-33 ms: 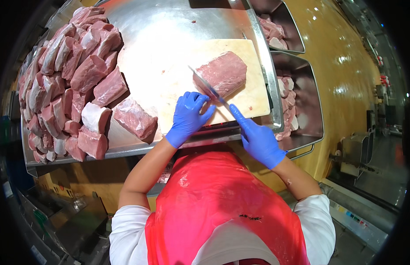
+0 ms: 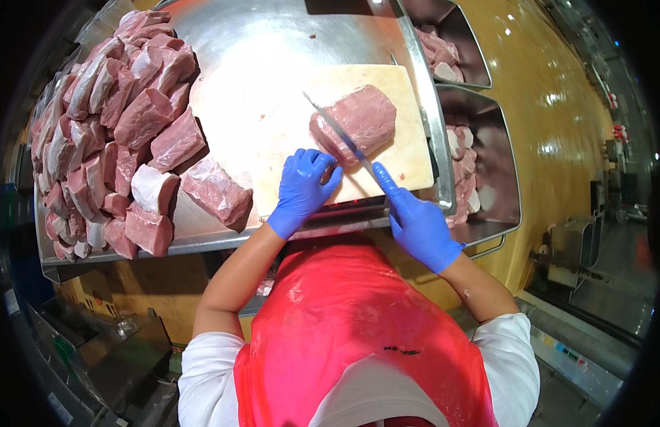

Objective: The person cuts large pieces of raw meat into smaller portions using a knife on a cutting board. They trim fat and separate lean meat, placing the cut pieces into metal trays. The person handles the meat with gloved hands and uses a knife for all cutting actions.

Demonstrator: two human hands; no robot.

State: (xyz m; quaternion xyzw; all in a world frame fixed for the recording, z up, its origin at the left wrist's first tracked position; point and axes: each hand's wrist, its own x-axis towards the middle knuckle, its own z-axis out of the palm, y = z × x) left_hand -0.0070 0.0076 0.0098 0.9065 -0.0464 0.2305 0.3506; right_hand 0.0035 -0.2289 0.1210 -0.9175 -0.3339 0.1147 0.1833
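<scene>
A thick piece of raw pink meat (image 2: 369, 117) lies on a white cutting board (image 2: 287, 153), slanting across its right half. My right hand (image 2: 421, 226), in a blue glove, is closed round a knife (image 2: 333, 125), index finger stretched along it toward the blade. The blade crosses the meat's left part diagonally, its tip reaching past the far left side. My left hand (image 2: 303, 186), also blue-gloved, has curled fingers at the meat's near left end, thumb and fingertips gripping its edge. The fingertips are close to the blade and partly hard to make out.
A large pile of raw meat pieces (image 2: 102, 149) covers the left of the metal table (image 2: 237, 43). One separate meat piece (image 2: 217, 192) lies left of the board. Beyond the right edge stand two metal bins, a nearer bin (image 2: 502, 164) and a farther bin (image 2: 473, 39), both holding cut meat.
The knife has shifted slightly to the right and now lies farther across the meat. My left hand has barely moved.
</scene>
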